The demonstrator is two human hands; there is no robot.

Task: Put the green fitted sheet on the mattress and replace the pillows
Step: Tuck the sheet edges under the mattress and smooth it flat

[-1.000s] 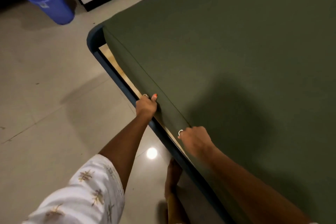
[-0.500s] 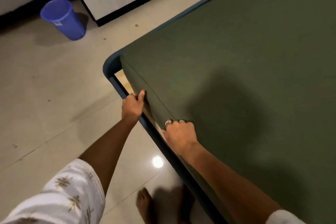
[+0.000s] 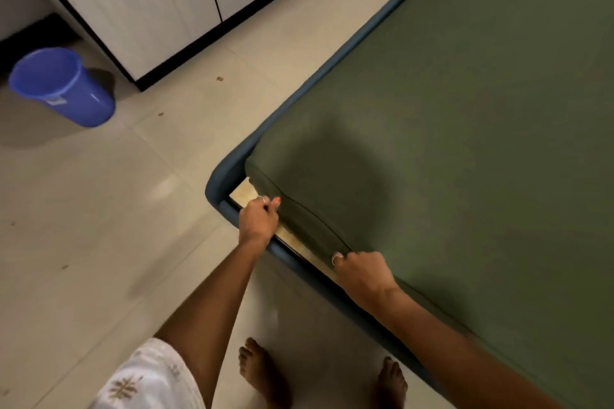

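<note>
Since a second ago my view has swung so the bed corner sits lower and I see both my bare feet (image 3: 262,372). The green fitted sheet (image 3: 465,143) lies flat over the mattress, inside the blue bed frame (image 3: 216,183). My left hand (image 3: 259,219) curls on its side edge near the corner; my right hand (image 3: 360,271) grips the same edge nearer me.

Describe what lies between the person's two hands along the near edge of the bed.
In the head view, between the left hand and right hand runs the green fitted sheet side, with a pale wooden base strip showing beneath it.
</note>
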